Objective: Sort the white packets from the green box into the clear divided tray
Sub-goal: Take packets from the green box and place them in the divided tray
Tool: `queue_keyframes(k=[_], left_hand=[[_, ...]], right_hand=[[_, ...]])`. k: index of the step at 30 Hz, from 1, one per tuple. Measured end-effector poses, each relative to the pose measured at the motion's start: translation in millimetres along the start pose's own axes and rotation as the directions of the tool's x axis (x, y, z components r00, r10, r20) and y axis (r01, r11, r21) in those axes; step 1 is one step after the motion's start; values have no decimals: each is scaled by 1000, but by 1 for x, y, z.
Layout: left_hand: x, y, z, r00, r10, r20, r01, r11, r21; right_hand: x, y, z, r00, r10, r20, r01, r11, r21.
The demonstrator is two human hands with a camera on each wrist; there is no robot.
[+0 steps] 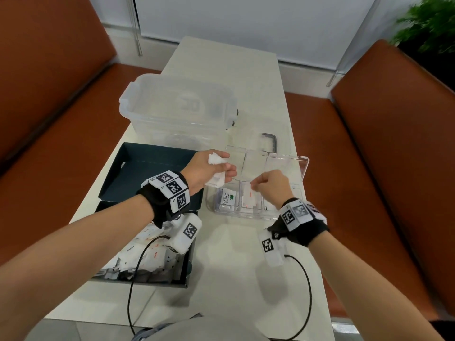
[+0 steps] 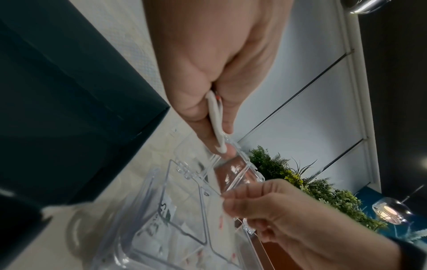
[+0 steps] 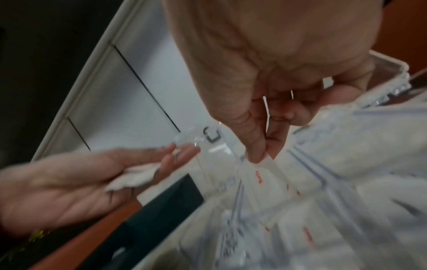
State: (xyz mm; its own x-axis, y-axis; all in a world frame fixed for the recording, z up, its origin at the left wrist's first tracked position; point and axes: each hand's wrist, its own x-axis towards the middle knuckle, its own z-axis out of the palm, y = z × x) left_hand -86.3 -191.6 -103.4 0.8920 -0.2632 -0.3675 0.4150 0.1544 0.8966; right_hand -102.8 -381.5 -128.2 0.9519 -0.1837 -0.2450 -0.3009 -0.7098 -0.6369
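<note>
From the head view, the left hand [image 1: 206,168] hovers over the near left edge of the clear divided tray [image 1: 304,166], fingers and thumb curled round a small bunch of white packets [image 1: 218,168]; the right hand [image 1: 272,187] is just beside it over the tray's middle front compartment, thumb and forefinger pinching a single packet [image 1: 248,195] with red print; a packet marked Stevia [image 1: 229,196] lies in the front left compartment; the green box [image 1: 150,166] stands open to the left of the tray, more packets heaped in its near half [image 1: 138,254]; a large clear lidded tub [image 1: 177,107] stands behind both on the white table [image 1: 229,279]; orange bench seats [image 1: 369,148] flank the table, and a plant [image 1: 430,23] shows at the far right.

From the left wrist view, the left hand [image 2: 208,73] presses thumb against fingers with the bunch of white packets [image 2: 216,124] edge-on between them; the tray [image 2: 184,210] lies below, the green box [image 2: 69,82] at the left; the right hand [image 2: 289,219] reaches in from the lower right, fingers bent together.

From the right wrist view, blurred, the right hand [image 3: 277,73] pinches the red-printed packet [image 3: 261,175] at its top edge, its lower part down in a compartment; the left hand [image 3: 80,182] holds its packets [image 3: 131,175] at the left, fingers fairly straight alongside.
</note>
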Motion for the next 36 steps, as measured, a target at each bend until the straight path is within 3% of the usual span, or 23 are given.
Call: queue_keyframes(k=[4,9,18,25,36], left_hand=[[-1,-1,-1,1000,7,-1,-7,1000,-14],[-1,0,0,1000,12,-2,-12,1000,-10],[-3,0,-1,1000,13,15,-12,1000,-22],[-3,0,-5,1000,13,6,-13,999,-35],[-1,-2,-4,1000,2,8,-2,999,-32]], right_hand=[[-5,4,22,996,-22,-81,-2,958,-288],[-4,8,31,986,-165,-30,105,746,-658],[3,10,28,968,-211,139,230,511,-828],[7,11,26,959,-193,207,277,493,-824],[13,19,27,958,-261,121,257,590,-765]])
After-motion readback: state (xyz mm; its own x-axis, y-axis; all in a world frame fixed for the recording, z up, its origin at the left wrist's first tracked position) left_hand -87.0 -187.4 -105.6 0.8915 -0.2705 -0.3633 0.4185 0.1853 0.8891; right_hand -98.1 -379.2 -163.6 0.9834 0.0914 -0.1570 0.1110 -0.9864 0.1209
